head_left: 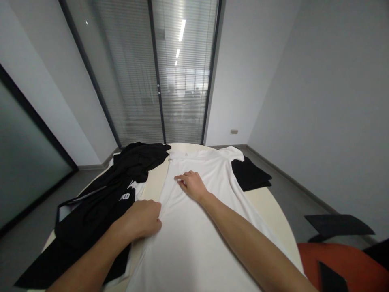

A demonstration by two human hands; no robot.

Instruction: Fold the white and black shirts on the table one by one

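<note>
A white T-shirt (194, 239) is spread lengthwise over the table, its collar at the far end and a short sleeve at the far right. My left hand (147, 219) is closed in a fist on the shirt's left edge, around mid-length. Farther up, my right hand (191, 184) rests over the upper part of the shirt. Its thumb and index finger pinch the cloth near the left side, and the other fingers are curled. A crease in the fabric runs between the two hands. The near end of the shirt passes out of view.
Left of the shirt lies a loose heap of black clothes (100, 211) with white lettering and some white cloth. Folded black fabric (251, 174) lies at the table's right edge. The pale round table (273, 207) has an orange chair (340, 263) to its right. Glass panels with blinds stand behind.
</note>
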